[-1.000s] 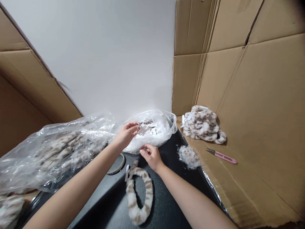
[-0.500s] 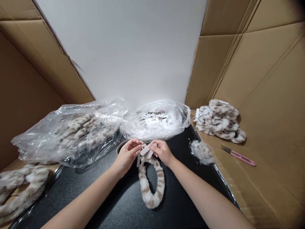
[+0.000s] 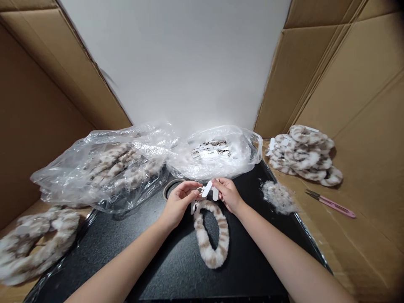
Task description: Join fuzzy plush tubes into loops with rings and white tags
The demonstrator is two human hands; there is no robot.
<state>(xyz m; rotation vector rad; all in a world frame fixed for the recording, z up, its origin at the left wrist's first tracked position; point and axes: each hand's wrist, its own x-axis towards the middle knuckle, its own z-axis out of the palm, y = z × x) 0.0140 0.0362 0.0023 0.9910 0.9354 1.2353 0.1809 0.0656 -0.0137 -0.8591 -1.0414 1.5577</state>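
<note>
A fluffy white-and-brown striped loop hangs or lies below my two hands, over the black tabletop. At its upper end are small white tags and a metal ring. My left hand is closed, pinching the ring between thumb and fingertips. My right hand pinches a white strip-shaped tag at its upper end. Another white tag dangles beside its fingers. One more tag hangs under the left fingers. How the ring joins the loop is too small to make out.
Clear plastic bags hold fluffy loops at left and metal-and-white pieces at centre. A pile of tagged loops, a fibre clump and pink-handled thread snips are at right. More loops lie left; cardboard walls both sides.
The view has shifted, so everything sits a little further right. Both hands keep their pinch near the ring; the white tag in the right fingers has turned more upright.
</note>
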